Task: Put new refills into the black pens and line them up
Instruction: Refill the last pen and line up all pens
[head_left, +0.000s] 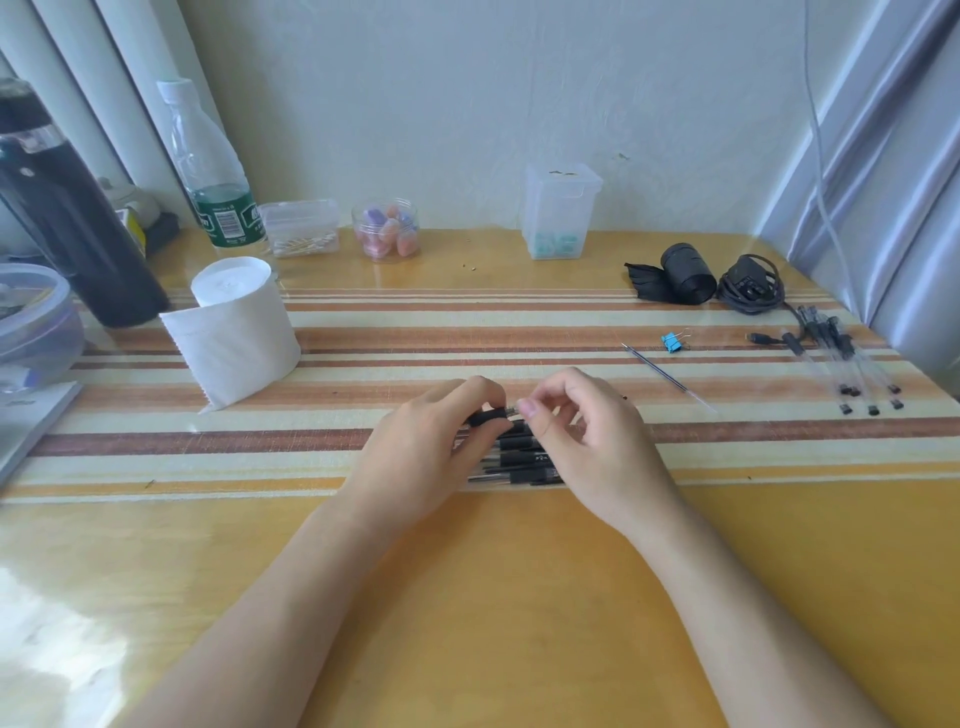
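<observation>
My left hand (436, 452) grips a black pen (488, 417) by its barrel, just above the striped mat. My right hand (582, 441) pinches the small metal tip end of that pen (514, 409) between thumb and forefinger. Under both hands lies a row of several black pens (514, 460), side by side, partly hidden by my fingers. A loose thin refill (657, 371) lies on the mat to the right. Several clear refills with black caps (852, 364) lie in a bunch at the far right.
A toilet roll (234, 327) stands at the left of the mat, with a black flask (67, 218) and a water bottle (208, 171) behind it. A blue binder clip (672, 342), a black roll (685, 275) and a coiled charger (750, 286) lie at the right.
</observation>
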